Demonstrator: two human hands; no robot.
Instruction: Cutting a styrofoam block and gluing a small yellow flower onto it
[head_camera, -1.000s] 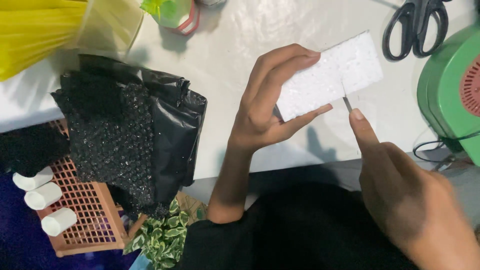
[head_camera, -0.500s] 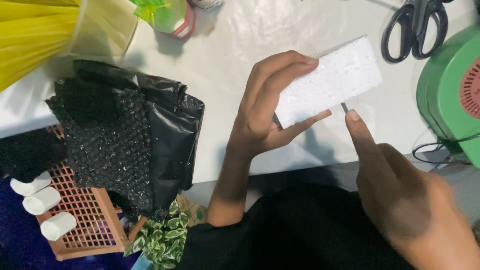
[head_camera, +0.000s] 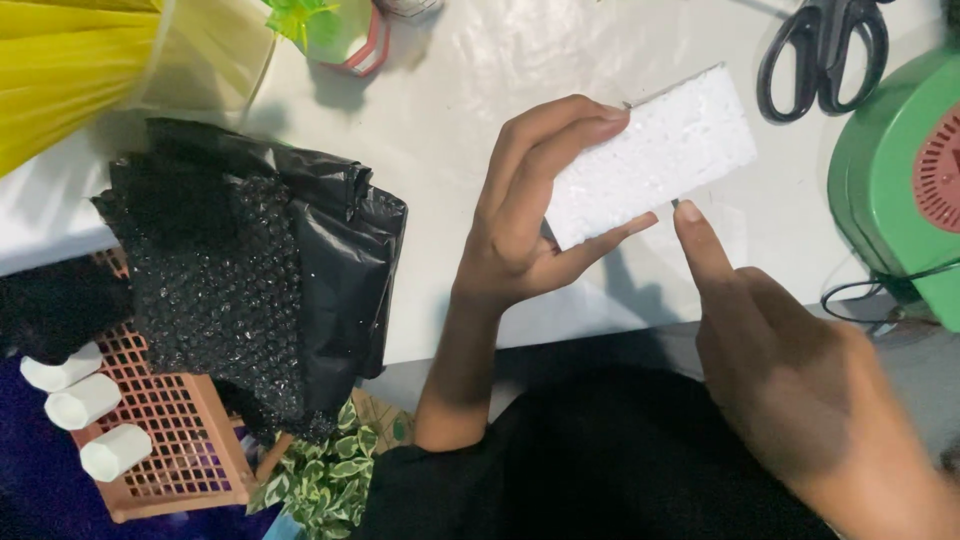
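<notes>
Left hand (head_camera: 520, 225) gripping white foam block (head_camera: 655, 155) above table (head_camera: 480, 90) | right hand (head_camera: 770, 370) closed on thin blade (barely showing), forefinger extended at block's near edge | step: cutting foam, judged | next: steady blade pressure, block staying firmly held.

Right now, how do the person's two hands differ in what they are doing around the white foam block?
The left hand clamps the white foam block between fingers on its top edge and thumb underneath; the right hand does not hold the block.
The left hand's fingers curl; the right hand's forefinger points straight at the block's lower edge, where a thin blade tip shows.
Both are bare, above the white table.
</notes>
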